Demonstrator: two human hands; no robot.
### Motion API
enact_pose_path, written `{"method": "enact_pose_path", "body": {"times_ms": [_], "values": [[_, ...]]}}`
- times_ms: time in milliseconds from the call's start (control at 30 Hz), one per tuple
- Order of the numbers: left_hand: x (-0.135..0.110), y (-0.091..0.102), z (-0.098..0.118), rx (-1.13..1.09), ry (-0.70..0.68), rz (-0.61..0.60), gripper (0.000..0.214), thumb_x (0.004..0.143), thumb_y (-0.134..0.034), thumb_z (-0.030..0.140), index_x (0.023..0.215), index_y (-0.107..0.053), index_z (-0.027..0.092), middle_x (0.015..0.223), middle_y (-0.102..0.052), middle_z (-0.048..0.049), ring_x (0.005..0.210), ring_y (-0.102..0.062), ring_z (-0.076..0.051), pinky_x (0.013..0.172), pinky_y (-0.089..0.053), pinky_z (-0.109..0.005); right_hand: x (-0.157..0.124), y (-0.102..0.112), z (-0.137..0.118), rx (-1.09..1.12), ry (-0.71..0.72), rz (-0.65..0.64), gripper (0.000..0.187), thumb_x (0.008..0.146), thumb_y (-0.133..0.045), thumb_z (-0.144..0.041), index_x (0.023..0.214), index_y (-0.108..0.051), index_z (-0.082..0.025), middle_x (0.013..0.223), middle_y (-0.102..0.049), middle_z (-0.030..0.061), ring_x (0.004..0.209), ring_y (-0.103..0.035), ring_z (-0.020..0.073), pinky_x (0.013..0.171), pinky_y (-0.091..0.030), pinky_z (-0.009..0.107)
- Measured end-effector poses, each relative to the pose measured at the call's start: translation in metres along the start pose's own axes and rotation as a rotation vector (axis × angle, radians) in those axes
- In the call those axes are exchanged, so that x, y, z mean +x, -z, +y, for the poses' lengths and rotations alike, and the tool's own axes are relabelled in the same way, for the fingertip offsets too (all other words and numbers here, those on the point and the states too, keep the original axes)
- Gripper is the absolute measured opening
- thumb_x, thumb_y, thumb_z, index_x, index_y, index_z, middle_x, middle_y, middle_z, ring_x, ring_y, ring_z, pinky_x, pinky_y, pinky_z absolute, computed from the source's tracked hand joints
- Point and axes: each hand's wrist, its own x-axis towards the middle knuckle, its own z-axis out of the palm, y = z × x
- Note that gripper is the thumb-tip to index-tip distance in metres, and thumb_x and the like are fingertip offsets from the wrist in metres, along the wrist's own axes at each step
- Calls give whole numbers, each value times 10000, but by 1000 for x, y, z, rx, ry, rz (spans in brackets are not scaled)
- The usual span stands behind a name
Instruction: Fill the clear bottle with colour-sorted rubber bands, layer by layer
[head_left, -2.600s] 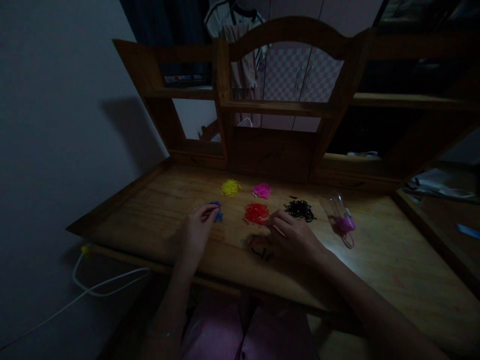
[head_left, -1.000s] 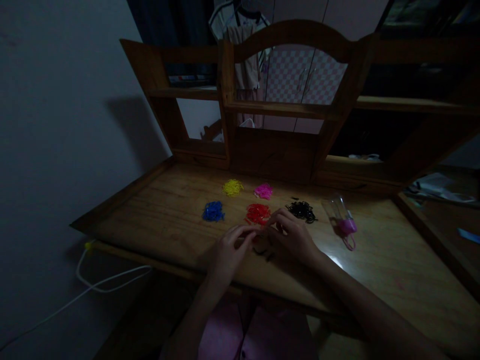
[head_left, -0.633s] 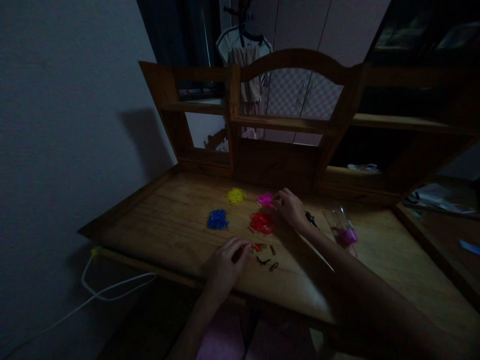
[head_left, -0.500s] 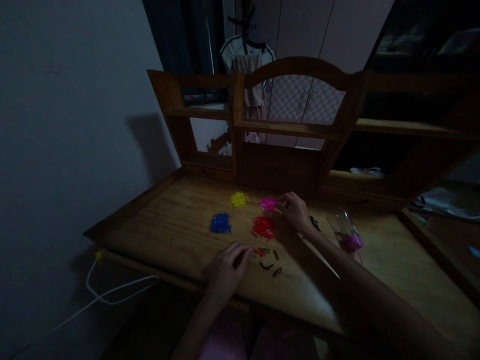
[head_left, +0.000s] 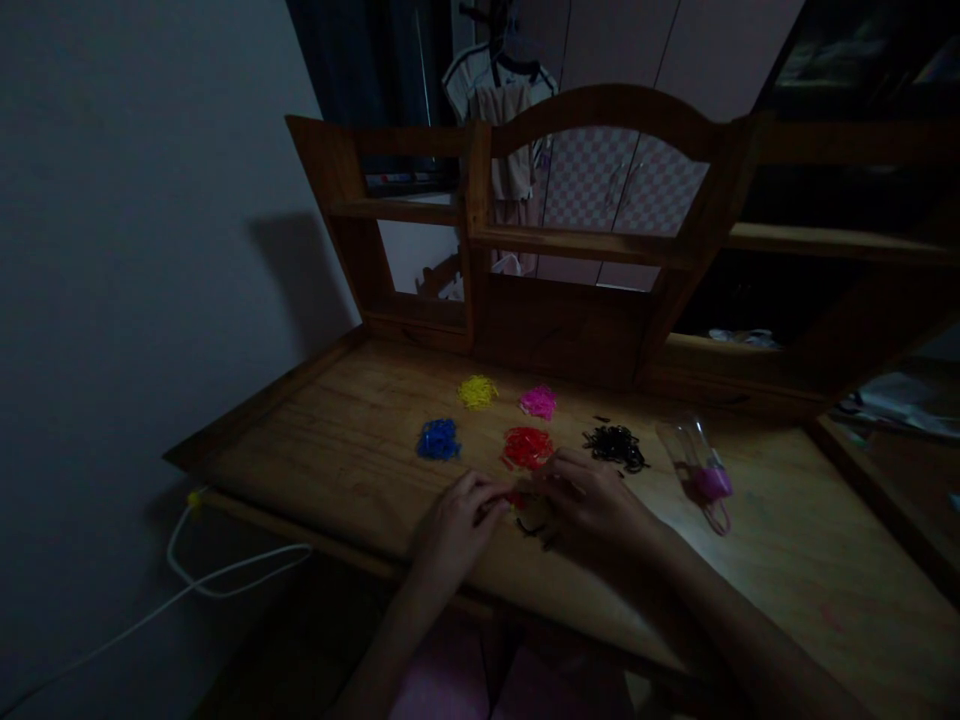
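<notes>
On a wooden desk (head_left: 337,450) lie small heaps of tiny bands sorted by colour: yellow (head_left: 478,391), pink (head_left: 538,402), blue (head_left: 438,439), red (head_left: 527,447) and black (head_left: 616,445). A few loose mixed bands (head_left: 534,521) lie near the front edge. My left hand (head_left: 456,525) rests beside them, its fingers curled and pinching at a small red piece. My right hand (head_left: 596,502) lies over the loose bands with its fingers bent down onto them; what it grips is hidden in the dim light.
A clear tube with a pink cap (head_left: 702,466) lies on its side right of the black heap. A wooden hutch with shelves (head_left: 570,240) stands along the desk's back. A white cable (head_left: 225,570) hangs off the left front corner beside the wall.
My right hand has come back from the pink heap to the loose bands at the front. My left hand has stayed by those bands, closing on a red piece. The camera tilted down slightly.
</notes>
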Motion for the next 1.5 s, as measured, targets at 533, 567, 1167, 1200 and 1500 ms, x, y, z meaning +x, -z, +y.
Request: {"method": "enact_pose_path", "body": {"times_ms": [533,567,1167,1200,1500], "values": [[1,-2,3,-10,29,4,97,878,-570,293,839,-633,231,904,-656,-20,867,-628,-181,777,-487,-277,-6,-26,5,-71,119,-12,159,922,-576,-242,1038,-683,-220,987,-620,70,863,-611,170,759,-494,275],[1,-1,4,-14,36,12,104,884,-560,301,849,-631,232,907,-664,-17,880,-632,-183,778,-486,-277,-6,-27,6,-77,121,-5,159,922,-573,-229,1035,-685,-219,988,-622,69,863,-611,169,757,-495,275],[1,2,4,-198,55,119,223,898,-548,354,974,-723,238,985,-721,-24,881,-659,-174,765,-510,-260,-4,-32,5,-29,-26,66,98,894,-603,-200,929,-694,-197,904,-629,40,793,-602,150,705,-459,244],[1,2,4,-189,49,123,218,896,-553,351,958,-725,234,969,-719,-26,865,-657,-172,754,-508,-260,-4,-31,5,2,-39,76,85,891,-606,-197,916,-687,-196,900,-624,34,791,-599,147,701,-454,241],[8,-8,9,-227,51,147,141,857,-618,298,890,-733,222,933,-720,-20,885,-661,-170,812,-504,-267,-3,-27,4,157,-79,131,80,878,-612,-206,915,-683,-199,895,-605,25,766,-577,139,673,-428,239]]}}
